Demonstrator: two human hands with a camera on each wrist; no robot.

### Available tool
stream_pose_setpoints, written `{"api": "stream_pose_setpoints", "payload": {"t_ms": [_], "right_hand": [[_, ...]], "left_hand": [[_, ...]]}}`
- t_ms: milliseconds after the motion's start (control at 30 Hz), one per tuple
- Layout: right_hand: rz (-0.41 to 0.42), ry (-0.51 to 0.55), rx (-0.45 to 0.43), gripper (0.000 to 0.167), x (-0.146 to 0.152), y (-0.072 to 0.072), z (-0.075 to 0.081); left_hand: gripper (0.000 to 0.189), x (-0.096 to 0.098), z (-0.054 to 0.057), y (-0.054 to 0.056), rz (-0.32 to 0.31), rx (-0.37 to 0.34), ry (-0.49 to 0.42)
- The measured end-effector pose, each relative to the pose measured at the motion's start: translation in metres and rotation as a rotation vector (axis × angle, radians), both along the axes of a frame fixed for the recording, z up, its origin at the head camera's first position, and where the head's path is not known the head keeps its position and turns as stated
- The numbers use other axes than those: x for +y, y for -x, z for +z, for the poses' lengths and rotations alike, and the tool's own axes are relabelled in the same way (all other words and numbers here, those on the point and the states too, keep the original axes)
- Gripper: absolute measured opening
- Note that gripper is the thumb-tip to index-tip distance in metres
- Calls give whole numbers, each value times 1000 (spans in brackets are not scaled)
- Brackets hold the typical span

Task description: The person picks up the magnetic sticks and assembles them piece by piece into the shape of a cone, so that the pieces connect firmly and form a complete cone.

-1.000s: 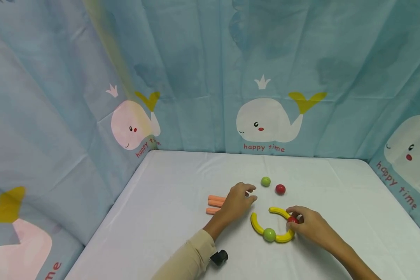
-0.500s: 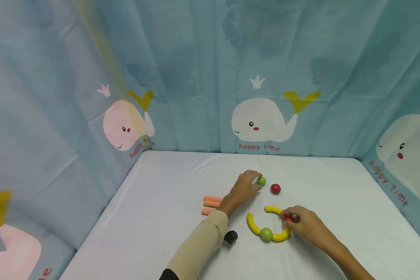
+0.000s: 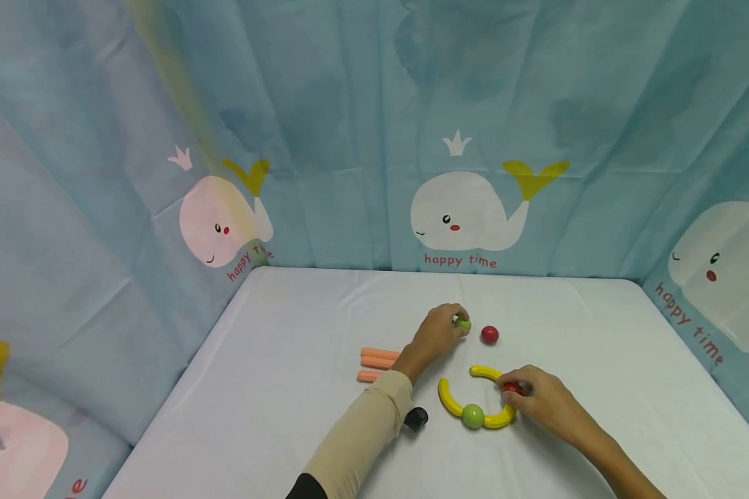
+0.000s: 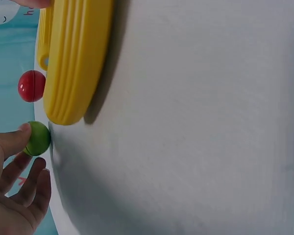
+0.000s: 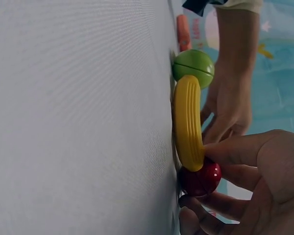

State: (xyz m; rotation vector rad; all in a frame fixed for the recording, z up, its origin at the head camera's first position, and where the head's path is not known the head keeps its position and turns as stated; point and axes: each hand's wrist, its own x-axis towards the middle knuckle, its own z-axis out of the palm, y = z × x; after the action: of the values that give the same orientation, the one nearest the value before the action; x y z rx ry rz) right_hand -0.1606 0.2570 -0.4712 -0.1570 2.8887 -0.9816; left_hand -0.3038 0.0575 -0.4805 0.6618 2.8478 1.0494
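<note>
In the head view my left hand (image 3: 435,335) pinches a small green ball (image 3: 462,324) at the back of the table, thumb on one side and fingertips on the other. A loose red ball (image 3: 489,335) lies just right of it. My right hand (image 3: 544,396) grips a second red ball (image 5: 201,181) that sits at the end of a yellow toy banana (image 5: 187,122). Yellow bananas and balls form a ring with a gap at its far left. Another green ball (image 3: 473,416) sits at the ring's near side, between a left banana (image 3: 449,399) and a right one (image 3: 501,420).
Several orange sticks (image 3: 377,362) lie left of the ring, partly behind my left forearm. A black wrist device (image 3: 417,418) shows beside the left sleeve. White cloth (image 3: 287,388) covers the table; a blue whale-print curtain (image 3: 349,138) stands behind.
My left hand has moved back and right from over the orange sticks' end and taken hold of the green ball. My right hand stays on its red ball. The view shifts slightly.
</note>
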Motion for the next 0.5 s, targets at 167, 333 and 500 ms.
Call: {"api": "stream_pose_setpoints", "payload": {"t_ms": [167,333,500], "right_hand": [[-1,3,0,20,0,1,-1],[11,1,11,19,-1,3,0],[-1,-11,6,25,-3,5,1]], "left_hand": [[26,-4,1,-1,13,-5,9],[36,-10,-1,-3,-3,-6,61],[34,-16,-2,-7,-14,-25,57]]}}
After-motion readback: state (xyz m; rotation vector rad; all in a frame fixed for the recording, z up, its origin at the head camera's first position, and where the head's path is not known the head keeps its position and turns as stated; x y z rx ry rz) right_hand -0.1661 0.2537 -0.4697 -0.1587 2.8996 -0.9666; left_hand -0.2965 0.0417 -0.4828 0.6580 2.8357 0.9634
